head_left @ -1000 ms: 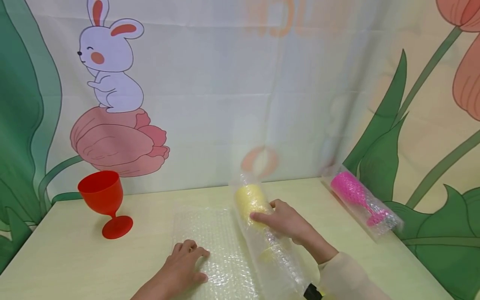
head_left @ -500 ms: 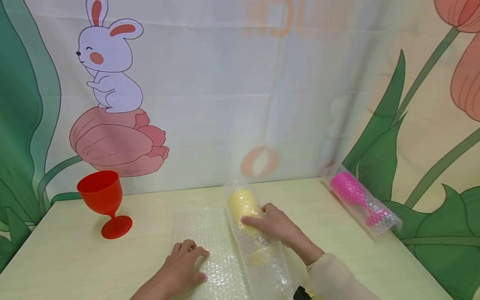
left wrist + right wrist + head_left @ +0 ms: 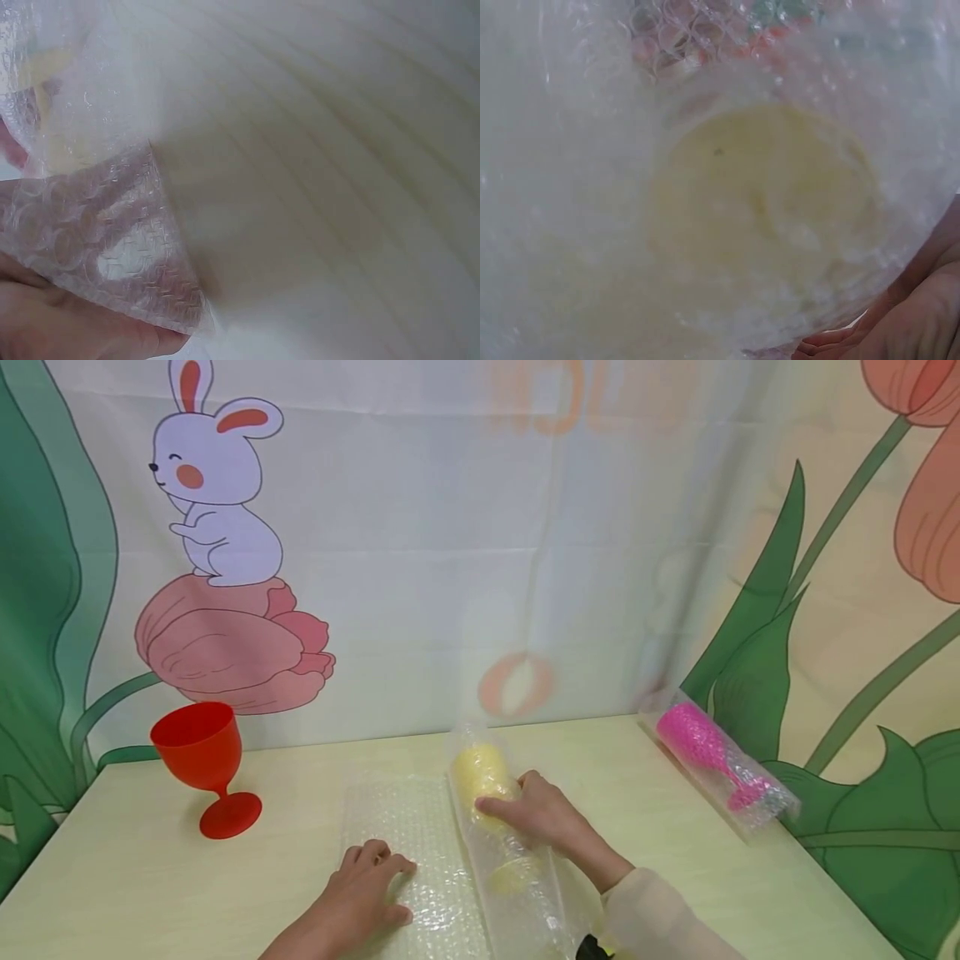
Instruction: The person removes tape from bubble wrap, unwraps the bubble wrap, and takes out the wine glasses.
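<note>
Yellow cup (image 3: pixel 480 768) lay on its side inside bubble wrap (image 3: pixel 442 893), about mid-table, bowl end toward the backdrop, foot toward you. Your right hand (image 3: pixel 536 810) gripped it through the wrap near the bowl: thumb over the top, fingers down the right side. Right wrist view had a blurred yellow disc behind the wrap; couldn't tell which end of the cup that was. Your left hand (image 3: pixel 360 893) rested on the flat part of the wrap, just left of the wrapped cup, fingers apart and a bit bent, thumb out to the side. Left wrist view had a wrap corner right beside that hand.

Black thing (image 3: pixel 592 948) sat by your right sleeve (image 3: pixel 648 902), cut off by the frame; too little to identify.

Further out: red cup (image 3: pixel 198 747) stood upright and bare at left, well apart from your hands. Pink cup (image 3: pixel 693 735) lay wrapped at the table's (image 3: pixel 97 835) right edge, bowl toward the backdrop. Backdrop (image 3: pixel 405 527) had a rabbit (image 3: pixel 210 460) on a pink flower (image 3: pixel 225 635) at left, tulips and leaves at right.
</note>
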Action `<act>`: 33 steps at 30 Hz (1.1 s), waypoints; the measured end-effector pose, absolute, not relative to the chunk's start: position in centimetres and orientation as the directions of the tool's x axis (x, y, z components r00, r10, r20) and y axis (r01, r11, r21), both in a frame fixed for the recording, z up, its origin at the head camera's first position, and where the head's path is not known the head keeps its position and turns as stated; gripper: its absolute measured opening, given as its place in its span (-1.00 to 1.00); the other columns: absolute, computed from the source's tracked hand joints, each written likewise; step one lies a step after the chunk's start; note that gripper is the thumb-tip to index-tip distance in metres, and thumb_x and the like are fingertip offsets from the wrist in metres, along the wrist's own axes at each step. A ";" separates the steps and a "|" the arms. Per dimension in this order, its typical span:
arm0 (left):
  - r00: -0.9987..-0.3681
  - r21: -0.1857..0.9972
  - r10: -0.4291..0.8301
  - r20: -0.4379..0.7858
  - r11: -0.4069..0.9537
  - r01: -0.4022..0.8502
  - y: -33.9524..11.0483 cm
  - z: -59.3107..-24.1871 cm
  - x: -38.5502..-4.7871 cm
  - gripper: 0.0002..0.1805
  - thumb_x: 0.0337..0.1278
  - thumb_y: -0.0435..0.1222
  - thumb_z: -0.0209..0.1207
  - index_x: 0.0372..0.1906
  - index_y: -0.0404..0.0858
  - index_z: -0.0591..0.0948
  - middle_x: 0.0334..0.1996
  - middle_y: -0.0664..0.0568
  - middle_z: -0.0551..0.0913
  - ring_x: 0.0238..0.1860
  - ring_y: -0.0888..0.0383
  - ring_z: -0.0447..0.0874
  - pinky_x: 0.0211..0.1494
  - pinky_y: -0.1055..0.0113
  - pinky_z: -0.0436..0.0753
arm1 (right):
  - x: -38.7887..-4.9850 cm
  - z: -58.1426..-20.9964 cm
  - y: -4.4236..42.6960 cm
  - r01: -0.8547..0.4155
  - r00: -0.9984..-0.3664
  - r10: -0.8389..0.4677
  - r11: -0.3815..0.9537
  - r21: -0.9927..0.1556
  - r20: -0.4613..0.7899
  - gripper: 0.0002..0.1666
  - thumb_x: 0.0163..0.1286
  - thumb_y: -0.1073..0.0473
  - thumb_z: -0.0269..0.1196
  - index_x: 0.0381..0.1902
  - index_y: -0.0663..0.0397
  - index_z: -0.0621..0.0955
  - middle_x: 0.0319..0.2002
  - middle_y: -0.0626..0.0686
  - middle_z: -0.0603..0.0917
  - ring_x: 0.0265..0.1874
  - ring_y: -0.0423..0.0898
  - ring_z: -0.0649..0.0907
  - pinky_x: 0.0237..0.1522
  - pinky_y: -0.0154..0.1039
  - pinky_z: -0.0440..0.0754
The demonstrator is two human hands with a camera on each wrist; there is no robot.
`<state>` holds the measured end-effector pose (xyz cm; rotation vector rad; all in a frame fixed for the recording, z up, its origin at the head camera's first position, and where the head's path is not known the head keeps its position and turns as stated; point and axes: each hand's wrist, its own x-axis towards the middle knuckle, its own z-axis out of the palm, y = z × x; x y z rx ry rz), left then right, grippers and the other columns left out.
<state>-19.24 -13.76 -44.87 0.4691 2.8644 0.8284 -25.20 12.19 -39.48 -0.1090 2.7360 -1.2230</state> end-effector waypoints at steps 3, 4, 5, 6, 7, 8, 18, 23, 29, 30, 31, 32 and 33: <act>-0.944 0.539 0.329 -0.031 0.800 0.262 -13.8 -44.9 -19.2 -0.49 0.01 -0.26 0.53 0.13 -0.20 0.66 0.17 -0.22 0.44 0.22 -0.29 0.35 0.25 -0.27 0.40 | -25.3 -39.7 12.1 -0.006 -0.988 -0.118 0.674 -0.739 -0.100 -0.21 0.22 -0.25 0.44 0.00 0.33 0.49 -0.29 0.11 0.59 -0.39 -0.02 0.59 -0.44 -0.20 0.56; -0.944 0.540 0.329 -0.032 0.800 0.261 -13.8 -44.9 -19.3 -0.49 0.02 -0.27 0.53 0.13 -0.20 0.66 0.18 -0.22 0.44 0.22 -0.29 0.34 0.25 -0.27 0.40 | -25.4 -39.8 12.0 -0.004 -0.988 -0.116 0.676 -0.737 -0.101 -0.20 0.22 -0.25 0.44 0.01 0.34 0.49 -0.29 0.12 0.59 -0.39 -0.02 0.59 -0.44 -0.20 0.56; -0.944 0.540 0.330 -0.031 0.800 0.261 -13.8 -44.9 -19.3 -0.49 0.02 -0.27 0.53 0.13 -0.20 0.66 0.17 -0.22 0.44 0.22 -0.30 0.34 0.25 -0.27 0.40 | -25.4 -39.9 12.0 -0.003 -0.988 -0.114 0.680 -0.733 -0.103 -0.19 0.22 -0.25 0.44 0.02 0.35 0.48 -0.28 0.12 0.59 -0.39 -0.02 0.59 -0.43 -0.19 0.57; -0.943 0.540 0.330 -0.030 0.800 0.263 -13.7 -44.9 -19.3 -0.49 0.02 -0.27 0.53 0.13 -0.20 0.66 0.17 -0.22 0.44 0.22 -0.30 0.34 0.25 -0.27 0.40 | -25.4 -40.0 11.9 0.000 -0.988 -0.111 0.686 -0.727 -0.105 -0.17 0.22 -0.26 0.44 0.04 0.36 0.48 -0.27 0.13 0.60 -0.38 -0.02 0.60 -0.42 -0.19 0.57; -0.943 0.538 0.331 -0.029 0.800 0.264 -13.7 -44.9 -19.3 -0.49 0.02 -0.27 0.53 0.12 -0.20 0.66 0.17 -0.22 0.44 0.22 -0.30 0.34 0.25 -0.27 0.40 | -25.5 -40.1 11.9 0.001 -0.989 -0.108 0.694 -0.720 -0.105 -0.15 0.22 -0.26 0.44 0.06 0.38 0.48 -0.26 0.14 0.60 -0.37 -0.01 0.60 -0.41 -0.18 0.58; -0.942 0.536 0.334 -0.028 0.801 0.268 -13.7 -45.0 -19.4 -0.49 0.02 -0.27 0.53 0.12 -0.20 0.66 0.17 -0.22 0.44 0.21 -0.30 0.35 0.25 -0.28 0.40 | -25.5 -40.1 11.8 0.000 -0.989 -0.104 0.703 -0.711 -0.104 -0.13 0.22 -0.26 0.44 0.08 0.39 0.48 -0.24 0.15 0.61 -0.36 -0.01 0.60 -0.39 -0.17 0.58; -0.944 0.516 0.329 -0.032 0.815 0.266 -13.6 -44.8 -19.5 -0.48 0.00 -0.25 0.53 0.12 -0.19 0.66 0.15 -0.22 0.45 0.20 -0.29 0.36 0.24 -0.28 0.42 | -25.6 -40.6 11.1 0.005 -0.993 -0.073 0.748 -0.664 -0.089 -0.06 0.20 -0.25 0.45 0.14 0.46 0.46 -0.16 0.26 0.65 -0.29 0.03 0.61 -0.25 -0.06 0.62; -0.945 0.511 0.324 -0.039 0.819 0.260 -13.6 -44.8 -19.5 -0.48 0.00 -0.24 0.53 0.12 -0.19 0.66 0.16 -0.23 0.45 0.20 -0.30 0.36 0.24 -0.28 0.42 | -25.4 -40.7 10.7 -0.017 -0.995 -0.074 0.759 -0.650 -0.060 -0.02 0.20 -0.24 0.45 0.18 0.52 0.44 -0.15 0.34 0.67 -0.30 0.05 0.63 -0.22 -0.02 0.64; -0.944 0.521 0.327 -0.044 0.814 0.257 -13.6 -44.8 -19.5 -0.48 0.01 -0.25 0.53 0.12 -0.18 0.66 0.16 -0.22 0.44 0.20 -0.28 0.36 0.23 -0.28 0.42 | -25.3 -40.8 10.9 -0.019 -0.997 -0.067 0.761 -0.648 -0.049 -0.03 0.20 -0.24 0.45 0.17 0.52 0.45 -0.15 0.36 0.67 -0.32 0.04 0.63 -0.24 -0.03 0.64; -0.944 0.523 0.327 -0.045 0.813 0.256 -13.6 -44.7 -19.5 -0.48 0.01 -0.24 0.53 0.12 -0.18 0.66 0.16 -0.22 0.44 0.20 -0.28 0.35 0.23 -0.29 0.42 | -25.3 -40.9 10.9 -0.017 -0.996 -0.066 0.761 -0.649 -0.051 -0.03 0.20 -0.24 0.45 0.17 0.51 0.45 -0.15 0.35 0.67 -0.32 0.04 0.63 -0.24 -0.04 0.64; -0.944 0.522 0.327 -0.048 0.814 0.256 -13.6 -44.7 -19.5 -0.48 0.01 -0.24 0.53 0.12 -0.18 0.66 0.17 -0.23 0.44 0.20 -0.28 0.35 0.23 -0.29 0.42 | -25.3 -40.9 11.0 -0.017 -0.996 -0.067 0.760 -0.649 -0.053 -0.02 0.20 -0.25 0.45 0.18 0.51 0.44 -0.14 0.36 0.67 -0.33 0.04 0.63 -0.24 -0.04 0.64; -0.944 0.522 0.327 -0.050 0.814 0.255 -13.6 -44.7 -19.5 -0.48 0.01 -0.24 0.53 0.12 -0.18 0.66 0.17 -0.23 0.44 0.21 -0.28 0.35 0.23 -0.29 0.42 | -25.3 -40.9 11.0 -0.018 -0.996 -0.069 0.762 -0.648 -0.053 -0.02 0.20 -0.25 0.45 0.18 0.52 0.44 -0.13 0.36 0.67 -0.32 0.03 0.63 -0.24 -0.04 0.64; -0.944 0.521 0.327 -0.051 0.815 0.254 -13.5 -44.7 -19.5 -0.48 0.00 -0.24 0.53 0.12 -0.19 0.66 0.17 -0.23 0.44 0.21 -0.29 0.35 0.23 -0.29 0.42 | -25.4 -40.9 11.1 -0.019 -0.996 -0.070 0.763 -0.647 -0.054 -0.01 0.20 -0.25 0.45 0.19 0.52 0.44 -0.13 0.36 0.67 -0.33 0.03 0.64 -0.24 -0.04 0.64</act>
